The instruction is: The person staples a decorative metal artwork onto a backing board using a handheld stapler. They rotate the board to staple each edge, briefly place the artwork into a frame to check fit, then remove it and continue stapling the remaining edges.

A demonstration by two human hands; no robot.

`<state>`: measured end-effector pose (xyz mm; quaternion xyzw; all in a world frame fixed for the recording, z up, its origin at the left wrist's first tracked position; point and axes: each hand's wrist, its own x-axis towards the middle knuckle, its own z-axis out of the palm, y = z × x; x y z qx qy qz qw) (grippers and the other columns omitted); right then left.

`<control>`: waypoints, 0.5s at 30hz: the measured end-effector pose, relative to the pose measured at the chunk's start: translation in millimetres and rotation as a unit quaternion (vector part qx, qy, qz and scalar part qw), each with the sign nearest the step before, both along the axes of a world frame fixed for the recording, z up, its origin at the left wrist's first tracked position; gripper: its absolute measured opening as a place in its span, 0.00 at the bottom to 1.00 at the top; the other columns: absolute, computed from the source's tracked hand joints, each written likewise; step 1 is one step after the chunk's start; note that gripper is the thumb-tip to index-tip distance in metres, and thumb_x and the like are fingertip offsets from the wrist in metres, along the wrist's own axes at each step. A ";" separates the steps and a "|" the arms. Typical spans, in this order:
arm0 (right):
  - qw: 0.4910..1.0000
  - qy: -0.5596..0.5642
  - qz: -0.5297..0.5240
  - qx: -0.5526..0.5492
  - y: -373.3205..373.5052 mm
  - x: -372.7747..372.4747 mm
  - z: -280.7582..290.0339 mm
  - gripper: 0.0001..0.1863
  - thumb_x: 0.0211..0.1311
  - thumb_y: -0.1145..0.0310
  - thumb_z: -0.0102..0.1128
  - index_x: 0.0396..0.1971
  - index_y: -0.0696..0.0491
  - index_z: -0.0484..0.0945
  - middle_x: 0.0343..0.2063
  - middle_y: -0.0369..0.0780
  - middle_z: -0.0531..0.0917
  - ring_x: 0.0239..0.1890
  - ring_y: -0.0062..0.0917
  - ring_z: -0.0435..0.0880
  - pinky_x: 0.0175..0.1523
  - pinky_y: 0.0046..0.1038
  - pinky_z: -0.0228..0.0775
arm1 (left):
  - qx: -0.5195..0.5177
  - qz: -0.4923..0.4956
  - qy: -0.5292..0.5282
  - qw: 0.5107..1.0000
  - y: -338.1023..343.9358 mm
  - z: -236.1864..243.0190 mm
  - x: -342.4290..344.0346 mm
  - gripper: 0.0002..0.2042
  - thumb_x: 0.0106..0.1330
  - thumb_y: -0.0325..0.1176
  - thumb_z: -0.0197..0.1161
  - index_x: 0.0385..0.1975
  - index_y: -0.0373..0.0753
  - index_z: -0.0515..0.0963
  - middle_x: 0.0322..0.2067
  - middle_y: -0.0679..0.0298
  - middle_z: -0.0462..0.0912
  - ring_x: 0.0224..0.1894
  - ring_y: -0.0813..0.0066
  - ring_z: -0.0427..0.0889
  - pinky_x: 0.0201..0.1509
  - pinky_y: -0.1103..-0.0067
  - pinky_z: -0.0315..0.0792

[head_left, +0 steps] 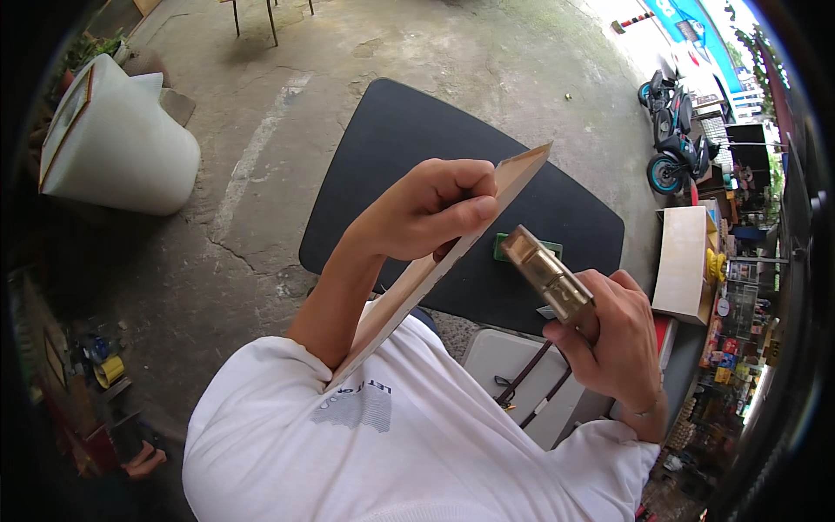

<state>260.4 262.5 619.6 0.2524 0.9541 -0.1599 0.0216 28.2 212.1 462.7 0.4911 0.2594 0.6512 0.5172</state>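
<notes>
My left hand (pixel 439 204) is closed on a thin wooden board (pixel 409 283), gripping its long edge. Tilted on edge, the board slants from my shirt up to the right, over a black tabletop (pixel 391 139). My right hand (pixel 613 339) is wrapped around a worn, brass-coloured metal staple gun (pixel 550 277). Its front end points toward the board, with a gap between them. A small green case (pixel 502 247) lies on the table, partly behind the staple gun. The board's far face is hidden from me.
A big white wrapped roll (pixel 130 139) stands on the concrete floor to the left. At right are a motorcycle (pixel 674 130), a pale wooden box (pixel 683 261) and cluttered shelves (pixel 731 348). A light grey surface (pixel 487 357) with dark straps sits below the table.
</notes>
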 end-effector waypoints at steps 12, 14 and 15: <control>0.989 -0.132 0.037 0.063 -10.7 -44.9 41.3 0.20 0.60 0.54 0.68 0.25 0.55 0.73 0.16 0.42 0.78 0.17 0.40 0.75 0.33 0.36 0.59 | 0.000 -0.005 -0.007 1.000 -6.2 3.8 0.9 0.14 0.76 0.32 0.54 0.25 0.41 0.65 0.19 0.76 0.65 0.18 0.93 0.58 0.17 0.87 0.53; 0.987 -0.147 0.021 0.056 -13.8 -48.5 43.7 0.21 0.61 0.54 0.67 0.24 0.55 0.72 0.15 0.43 0.78 0.17 0.41 0.74 0.33 0.37 0.60 | 0.011 -0.002 -0.002 1.000 -6.1 4.3 1.1 0.14 0.76 0.32 0.53 0.25 0.41 0.65 0.19 0.76 0.65 0.17 0.93 0.59 0.17 0.88 0.55; 0.986 -0.155 0.014 0.052 -15.0 -50.7 44.5 0.21 0.61 0.54 0.67 0.24 0.55 0.72 0.15 0.43 0.77 0.17 0.42 0.74 0.33 0.37 0.60 | 0.016 0.001 0.001 1.000 -6.3 4.0 1.1 0.13 0.76 0.32 0.53 0.25 0.41 0.65 0.19 0.76 0.65 0.17 0.93 0.60 0.16 0.88 0.56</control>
